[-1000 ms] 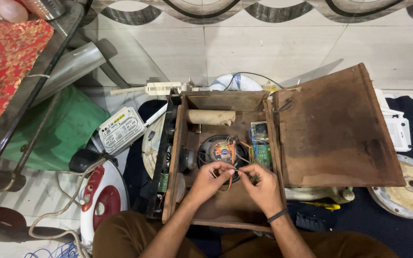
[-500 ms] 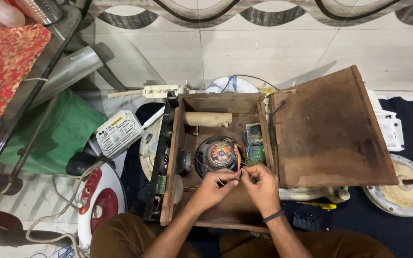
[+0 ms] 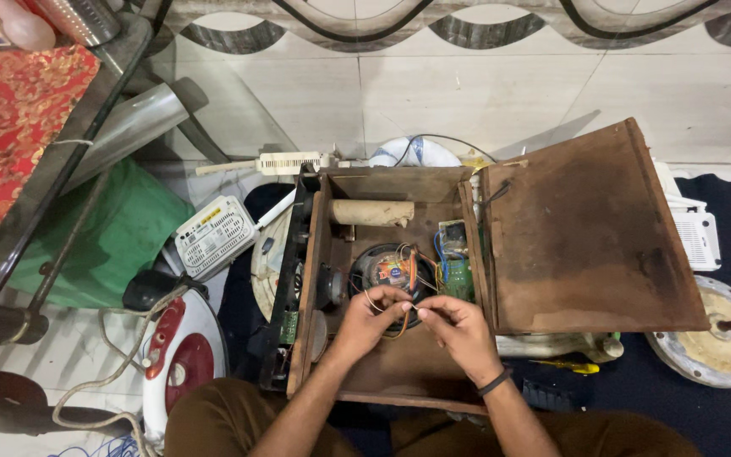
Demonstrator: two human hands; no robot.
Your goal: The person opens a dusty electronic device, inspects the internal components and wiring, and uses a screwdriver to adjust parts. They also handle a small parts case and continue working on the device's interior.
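Wires point(image 3: 399, 317) run between both hands inside an open wooden box point(image 3: 382, 372) on the floor, just above a round speaker point(image 3: 387, 275) set in the box's base. The left hand point(image 3: 370, 317) has its fingers pinched together on a thin orange-brown loop; the right hand point(image 3: 458, 326) has its fingers closed on the other end, so the strand is held taut between them — likely to keep the fine ends steady and clear of the speaker. The hands nearly touch over the box's middle.

A green circuit board point(image 3: 454, 271) stands beside the speaker against the right wall, and a cardboard tube point(image 3: 371, 212) lies across the far end. The lid point(image 3: 585, 233) is swung open to the right, probably to leave the inside free for both hands.

Around the box lie a white router point(image 3: 213, 237), a green bag point(image 3: 112, 241), a red-and-white appliance point(image 3: 179, 360), a yellow screwdriver point(image 3: 568, 366) and a round plate point(image 3: 717, 334) — the last cut off by the frame edge. Whether the wire ends are bare or joined cannot be made out; the fingers cover them. The person's knees hide the box's near edge.
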